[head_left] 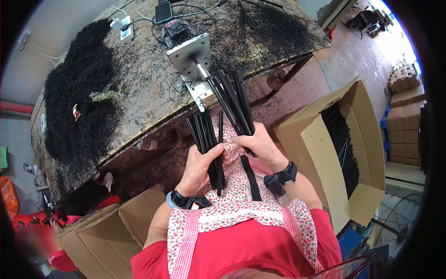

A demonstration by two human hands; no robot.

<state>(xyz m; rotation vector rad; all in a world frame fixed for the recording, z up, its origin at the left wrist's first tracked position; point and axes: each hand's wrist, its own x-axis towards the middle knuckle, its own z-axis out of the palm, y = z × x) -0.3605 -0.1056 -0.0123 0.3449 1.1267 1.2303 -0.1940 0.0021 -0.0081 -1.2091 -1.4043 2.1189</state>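
My left hand point(200, 163) grips a bundle of several thin black rods point(204, 132), held upright in front of my flowered apron. My right hand point(260, 144) holds a second bundle of black rods point(232, 100) that fans up toward a metal plate with a steel shaft point(191, 56) fixed at the workbench edge. The upper ends of this bundle lie against the shaft. One black rod point(251, 177) rests on the apron between my wrists. Both wrists wear black bands.
The worn workbench point(148, 88) carries a large heap of black curly fibre point(83, 102), a phone point(163, 12) and cables. An open cardboard box point(325, 139) with black rods stands at my right. More cardboard boxes point(107, 228) stand at my left, beside a person in red.
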